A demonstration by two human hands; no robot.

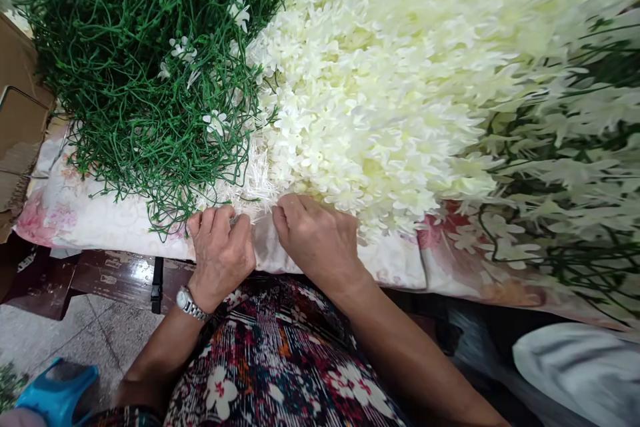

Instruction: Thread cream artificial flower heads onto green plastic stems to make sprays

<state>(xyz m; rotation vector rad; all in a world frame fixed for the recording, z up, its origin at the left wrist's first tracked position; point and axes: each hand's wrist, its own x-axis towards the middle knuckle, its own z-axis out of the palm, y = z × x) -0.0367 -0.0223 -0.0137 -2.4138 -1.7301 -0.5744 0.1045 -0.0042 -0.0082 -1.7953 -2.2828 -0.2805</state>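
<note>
My left hand [223,250], with a watch [190,303] on the wrist, rests at the near edge of the cloth-covered table. Its fingers are curled closed, touching the lower edge of a pile of green artificial stems [150,73]. Close by on its right, my right hand [317,237] is also closed, thumb and forefinger pinched beside the heap of white artificial blossoms [370,100]. Between the two piles lie thin white plastic pieces [257,177]. Whatever either hand grips is hidden by the fingers.
A flowered cloth [110,213] covers the table. A cardboard box [23,87] stands at the left. Finished-looking flower sprays [575,167] with green stems lie at the right, blurred. A blue plastic stool [60,383] is on the floor at lower left.
</note>
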